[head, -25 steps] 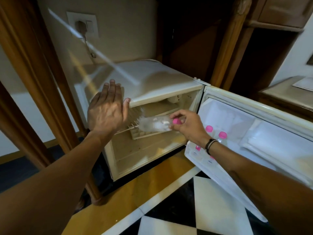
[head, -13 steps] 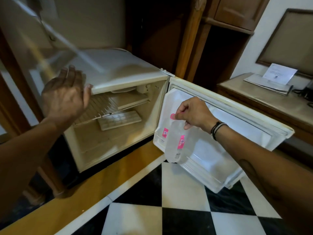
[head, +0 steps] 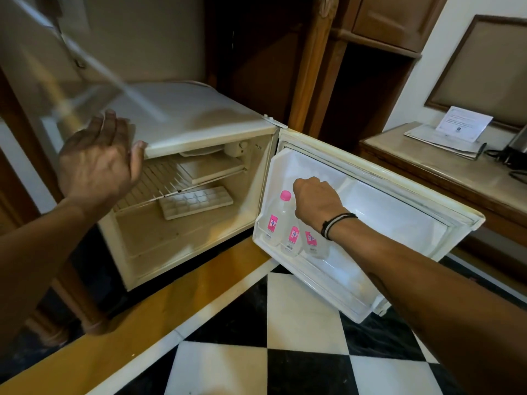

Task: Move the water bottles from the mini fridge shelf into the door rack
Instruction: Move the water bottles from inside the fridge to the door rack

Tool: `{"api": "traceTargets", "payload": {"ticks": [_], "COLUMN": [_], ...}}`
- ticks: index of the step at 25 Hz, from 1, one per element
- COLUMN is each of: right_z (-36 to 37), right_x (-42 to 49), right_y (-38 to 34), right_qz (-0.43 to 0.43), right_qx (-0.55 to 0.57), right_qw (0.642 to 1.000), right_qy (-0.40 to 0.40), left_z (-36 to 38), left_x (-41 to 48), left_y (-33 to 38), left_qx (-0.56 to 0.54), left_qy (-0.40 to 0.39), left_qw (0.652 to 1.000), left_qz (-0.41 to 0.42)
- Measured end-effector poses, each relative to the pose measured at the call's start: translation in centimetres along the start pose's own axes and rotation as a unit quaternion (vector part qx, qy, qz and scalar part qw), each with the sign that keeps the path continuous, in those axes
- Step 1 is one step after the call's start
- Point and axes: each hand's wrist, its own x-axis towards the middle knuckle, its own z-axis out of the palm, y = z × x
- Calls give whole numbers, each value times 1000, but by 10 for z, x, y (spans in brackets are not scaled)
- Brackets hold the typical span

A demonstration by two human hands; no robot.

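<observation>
Three bottles (head: 288, 226) in the door rack (head: 328, 280)

Clear plastic, pink labels, standing upright side by side at the rack's hinge end; one pink cap (head: 285, 195) shows. The wire shelf (head: 159, 181) holds none.

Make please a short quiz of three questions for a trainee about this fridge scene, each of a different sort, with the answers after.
1. True or false: a water bottle lies on the wire shelf inside the mini fridge.
2. How many pink-labelled water bottles stand in the door rack? A) one B) three C) five
3. Fill in: the white ice cube tray lies ____ the wire shelf.

Key
1. False. No bottle shows on the shelf.
2. B. Three labels show; only the leftmost cap shows, as the right hand covers the tops of the other two. The left hand is open, at the fridge's top edge.
3. Below.
</observation>
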Motion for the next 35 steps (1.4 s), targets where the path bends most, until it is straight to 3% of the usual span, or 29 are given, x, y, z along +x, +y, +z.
{"api": "traceTargets", "payload": {"ticks": [4,11,20,22,24,26,28,32,35], "right_z": [11,39,38,31,18,-6,-23,-15,-20], "right_x": [14,20,12,11,13,19,20,7,4], "right_y": [1,4,22,21,24,40,65,101,97], "right_qz": [17,-5,-7,-23,-30,-18,32,136,130], "right_qx": [-103,-322,-328,-291,-214,-145,-113,-130,-149], "right_qw": [994,941,940,955,975,970,962,980,980], "right_qy": [-37,-102,-93,-57,47,194,248,67,33], "left_z": [1,4,-3,-4,-5,-6,-8,-11,-18], "left_x": [0,1,0,0,0,1,1,0,-2], "left_y": [1,0,4,4,4,4,2,6,6], "left_qx": [-5,5,9,12,9,10,15,14,17], "left_qy": [-1,-8,-17,-17,-20,-26,-31,-36,-48], "left_qw": [1000,1000,1000,1000,1000,1000,999,999,999], "left_qz": [-6,-9,-3,-1,-1,-3,-8,-5,-2]}}
